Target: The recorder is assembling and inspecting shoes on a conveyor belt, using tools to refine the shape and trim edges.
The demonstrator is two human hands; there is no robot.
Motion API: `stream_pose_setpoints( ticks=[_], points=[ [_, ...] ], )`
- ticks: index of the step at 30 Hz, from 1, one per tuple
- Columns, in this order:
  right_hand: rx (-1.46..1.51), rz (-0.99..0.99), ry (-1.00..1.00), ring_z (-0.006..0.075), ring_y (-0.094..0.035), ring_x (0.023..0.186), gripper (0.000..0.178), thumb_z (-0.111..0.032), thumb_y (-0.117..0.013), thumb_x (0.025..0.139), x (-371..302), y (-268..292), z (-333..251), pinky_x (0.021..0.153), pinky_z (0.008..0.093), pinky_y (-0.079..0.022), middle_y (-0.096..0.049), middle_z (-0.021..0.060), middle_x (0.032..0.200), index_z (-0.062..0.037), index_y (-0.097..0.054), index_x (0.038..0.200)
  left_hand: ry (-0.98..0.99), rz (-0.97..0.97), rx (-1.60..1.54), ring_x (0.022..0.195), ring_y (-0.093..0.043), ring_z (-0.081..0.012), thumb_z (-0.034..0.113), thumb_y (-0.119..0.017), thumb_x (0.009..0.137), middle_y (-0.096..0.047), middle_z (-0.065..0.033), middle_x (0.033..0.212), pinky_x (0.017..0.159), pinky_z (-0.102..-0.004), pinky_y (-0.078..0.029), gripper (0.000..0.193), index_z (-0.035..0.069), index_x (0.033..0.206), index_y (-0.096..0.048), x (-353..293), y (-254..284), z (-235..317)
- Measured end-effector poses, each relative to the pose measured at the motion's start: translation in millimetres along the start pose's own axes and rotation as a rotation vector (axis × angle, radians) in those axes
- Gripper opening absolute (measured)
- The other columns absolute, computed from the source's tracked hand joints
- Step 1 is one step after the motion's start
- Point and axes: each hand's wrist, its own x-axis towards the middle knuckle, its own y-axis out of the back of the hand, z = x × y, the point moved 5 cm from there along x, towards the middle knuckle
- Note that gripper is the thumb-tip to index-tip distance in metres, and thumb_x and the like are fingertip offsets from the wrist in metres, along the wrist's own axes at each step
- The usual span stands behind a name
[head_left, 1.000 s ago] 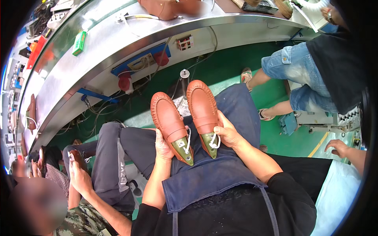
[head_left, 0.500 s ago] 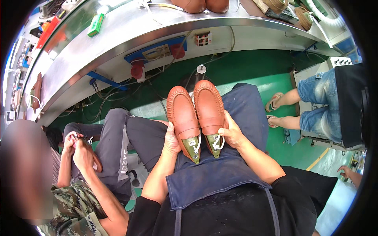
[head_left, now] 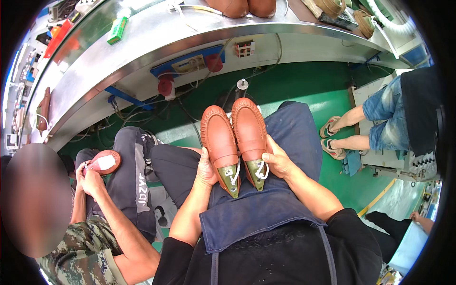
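Note:
Two brown leather loafers, a left one (head_left: 219, 136) and a right one (head_left: 250, 130), are held side by side over my lap, toes pointing away from me. A green shoe last (head_left: 228, 179) fills the left loafer and a second green last (head_left: 258, 172) the right one, each with a loop of white cord at its heel end. My left hand (head_left: 207, 170) grips the left loafer's outer side, thumb up along its edge. Around the right loafer's outer side closes my right hand (head_left: 278, 161), its thumb near the white cord. The fingers beneath both shoes are hidden.
A metal workbench (head_left: 156, 35) curves across the front, with brown shoes (head_left: 240, 7) and a green box (head_left: 117, 30) on it. Beyond my knees rises a metal post (head_left: 242, 88). A co-worker (head_left: 109, 213) at left holds a brown shoe (head_left: 105, 162); another person (head_left: 389, 114) stands at right.
My hands and the two loafers stay almost in place. The co-worker at left has turned a shoe so its pale sole shows. The person at right has shifted their legs.

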Motion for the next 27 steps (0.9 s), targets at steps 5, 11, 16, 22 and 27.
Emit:
stream_pose_setpoints(
  ticks=[5,11,16,22,27],
  points=[
    [-0.008,0.0,-0.015,0.0258,-0.046,0.144,0.11,-0.041,-0.091,0.081,-0.6,-2.1,0.3,0.123,0.0421,-0.035,-0.046,0.0141,0.155,-0.0015,-0.026,0.161,0.004,-0.007,-0.006,0.135,-0.059,-0.0331,0.071,-0.061,0.095,-0.058,-0.0139,0.152,0.115,-0.0549,-0.047,0.089,0.011,0.158,-0.044,1.1,-9.7,3.6],
    [-0.007,-0.01,-0.018,0.0255,-0.043,0.146,0.109,-0.043,-0.09,0.083,-1.3,-4.2,1.7,0.122,0.0414,-0.035,-0.043,0.013,0.157,-0.0014,-0.026,0.161,0.039,-0.079,-0.048,0.136,-0.058,-0.0336,0.07,-0.058,0.097,-0.057,-0.0146,0.153,0.116,-0.0557,-0.046,0.087,0.011,0.159,-0.043,-0.1,-12.1,-0.5],
    [-0.019,-0.015,-0.013,0.0252,-0.042,0.147,0.108,-0.043,-0.089,0.084,-2.2,-4.4,1.3,0.122,0.0411,-0.034,-0.043,0.0125,0.157,-0.0022,-0.026,0.161,0.019,-0.08,-0.039,0.136,-0.057,-0.0338,0.07,-0.058,0.098,-0.056,-0.0148,0.154,0.116,-0.0562,-0.045,0.087,0.011,0.16,-0.042,-1.3,-13.5,0.9],
    [-0.016,-0.013,-0.015,0.0248,-0.042,0.146,0.108,-0.042,-0.089,0.084,-2.8,-2.3,2.5,0.122,0.0411,-0.035,-0.043,0.0119,0.157,-0.0031,-0.025,0.162,0.021,-0.03,-0.049,0.132,-0.061,-0.0352,0.069,-0.066,0.093,-0.059,-0.0161,0.15,0.112,-0.058,-0.049,0.092,0.009,0.158,-0.043,-1.3,-16.7,1.0],
    [-0.018,-0.018,-0.063,0.0254,-0.043,0.147,0.107,-0.039,-0.089,0.085,-5.7,-9.8,-5.1,0.123,0.0412,-0.035,-0.043,0.0127,0.158,-0.0024,-0.024,0.162,0.041,-0.107,-0.108,0.132,-0.061,-0.0342,0.064,-0.077,0.087,-0.059,-0.0158,0.149,0.114,-0.0548,-0.048,0.095,0.007,0.157,-0.044,-2.1,-12.8,-3.5]
  ],
)
